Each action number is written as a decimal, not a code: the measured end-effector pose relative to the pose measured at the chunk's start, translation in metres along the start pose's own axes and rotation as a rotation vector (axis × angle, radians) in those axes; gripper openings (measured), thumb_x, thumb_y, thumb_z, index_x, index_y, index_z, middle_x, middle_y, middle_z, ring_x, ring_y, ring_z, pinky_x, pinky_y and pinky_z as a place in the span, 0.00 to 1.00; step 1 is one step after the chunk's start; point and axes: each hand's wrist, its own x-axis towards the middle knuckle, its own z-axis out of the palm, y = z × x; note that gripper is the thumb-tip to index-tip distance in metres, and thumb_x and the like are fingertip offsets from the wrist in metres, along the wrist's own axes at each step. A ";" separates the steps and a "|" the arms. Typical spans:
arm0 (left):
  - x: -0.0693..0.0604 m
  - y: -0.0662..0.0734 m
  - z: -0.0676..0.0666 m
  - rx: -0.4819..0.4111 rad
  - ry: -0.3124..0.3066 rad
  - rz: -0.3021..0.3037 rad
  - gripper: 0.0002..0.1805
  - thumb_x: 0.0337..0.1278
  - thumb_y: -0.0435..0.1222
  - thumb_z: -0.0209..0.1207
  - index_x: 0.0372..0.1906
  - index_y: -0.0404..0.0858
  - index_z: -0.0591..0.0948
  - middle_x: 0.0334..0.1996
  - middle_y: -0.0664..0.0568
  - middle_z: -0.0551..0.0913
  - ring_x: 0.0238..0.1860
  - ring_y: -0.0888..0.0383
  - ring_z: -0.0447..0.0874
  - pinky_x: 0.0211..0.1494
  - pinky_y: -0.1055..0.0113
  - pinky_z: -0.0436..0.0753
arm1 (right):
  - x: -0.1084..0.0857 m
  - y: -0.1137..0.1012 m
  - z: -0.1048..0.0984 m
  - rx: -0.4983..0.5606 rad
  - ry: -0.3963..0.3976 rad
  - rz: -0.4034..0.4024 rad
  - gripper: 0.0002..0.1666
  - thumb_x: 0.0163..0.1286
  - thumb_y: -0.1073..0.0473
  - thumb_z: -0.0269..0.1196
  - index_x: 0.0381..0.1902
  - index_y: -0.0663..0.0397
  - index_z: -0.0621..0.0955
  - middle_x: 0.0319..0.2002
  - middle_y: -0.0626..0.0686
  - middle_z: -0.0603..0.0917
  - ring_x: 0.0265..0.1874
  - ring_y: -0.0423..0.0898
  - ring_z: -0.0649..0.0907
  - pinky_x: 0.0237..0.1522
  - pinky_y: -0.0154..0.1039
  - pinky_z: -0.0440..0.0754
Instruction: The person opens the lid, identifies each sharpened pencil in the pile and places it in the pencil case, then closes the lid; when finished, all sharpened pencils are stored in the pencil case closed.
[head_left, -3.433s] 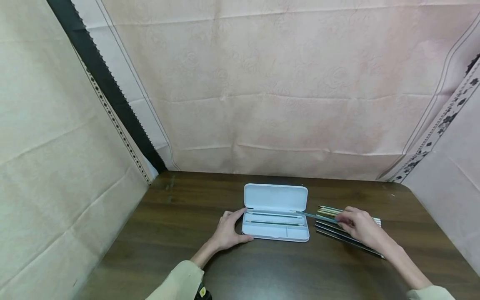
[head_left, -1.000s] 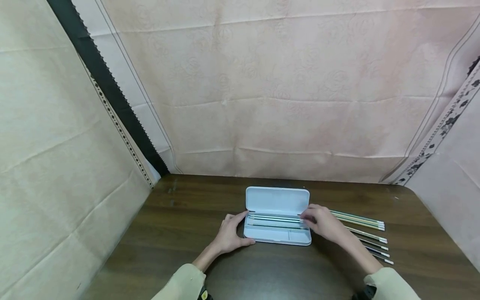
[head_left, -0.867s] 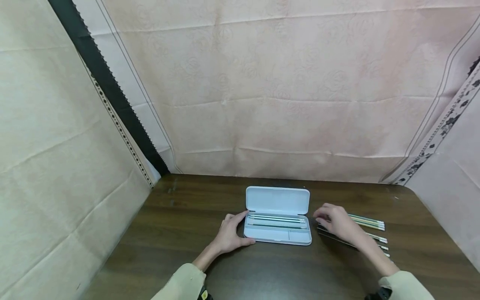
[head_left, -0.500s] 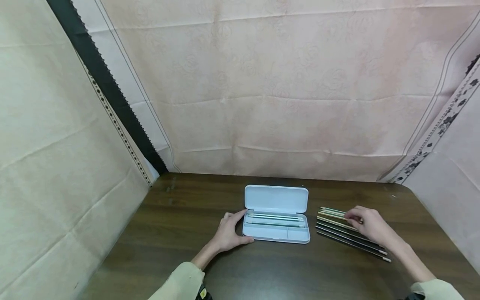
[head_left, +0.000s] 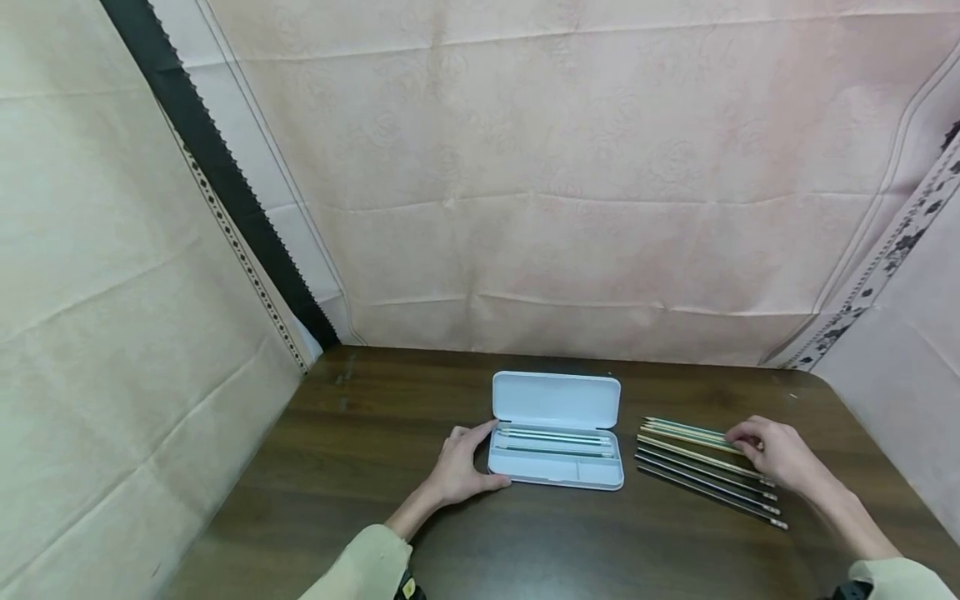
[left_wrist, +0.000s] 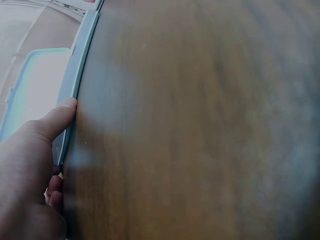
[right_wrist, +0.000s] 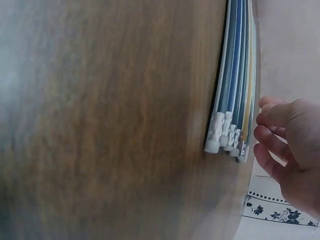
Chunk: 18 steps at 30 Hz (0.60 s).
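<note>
The loose pencils (head_left: pixel 708 473) lie side by side on the table (head_left: pixel 525 542), right of the open case (head_left: pixel 532 469). My right hand (head_left: pixel 772 454) is at the farthest ones, though I can't tell whether it pinches any; my left hand (head_left: pixel 457 472) grips the case's left end.

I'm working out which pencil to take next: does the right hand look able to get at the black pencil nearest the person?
Likely yes. The right hand is close by, at the farther pencils; nothing lies across the nearest black pencil, and bare table borders its near side.
</note>
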 end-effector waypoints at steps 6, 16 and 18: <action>0.002 0.000 0.000 0.004 -0.006 -0.007 0.50 0.47 0.54 0.74 0.75 0.42 0.67 0.68 0.51 0.72 0.54 0.52 0.65 0.53 0.52 0.69 | -0.001 0.007 0.001 -0.005 -0.053 0.050 0.13 0.55 0.77 0.69 0.30 0.54 0.85 0.30 0.47 0.82 0.26 0.37 0.78 0.26 0.38 0.75; 0.001 0.000 0.001 0.003 -0.008 -0.008 0.50 0.47 0.54 0.74 0.75 0.42 0.67 0.68 0.51 0.72 0.53 0.53 0.65 0.52 0.53 0.69 | -0.004 0.012 0.005 -0.027 -0.029 0.026 0.17 0.49 0.78 0.72 0.28 0.50 0.85 0.28 0.44 0.81 0.26 0.35 0.77 0.28 0.40 0.77; 0.001 0.000 0.001 0.001 -0.007 -0.006 0.50 0.47 0.54 0.74 0.75 0.42 0.67 0.68 0.51 0.72 0.54 0.52 0.65 0.52 0.53 0.69 | -0.004 0.013 0.005 -0.024 -0.032 0.023 0.17 0.50 0.78 0.72 0.28 0.50 0.84 0.28 0.44 0.82 0.26 0.35 0.77 0.27 0.40 0.77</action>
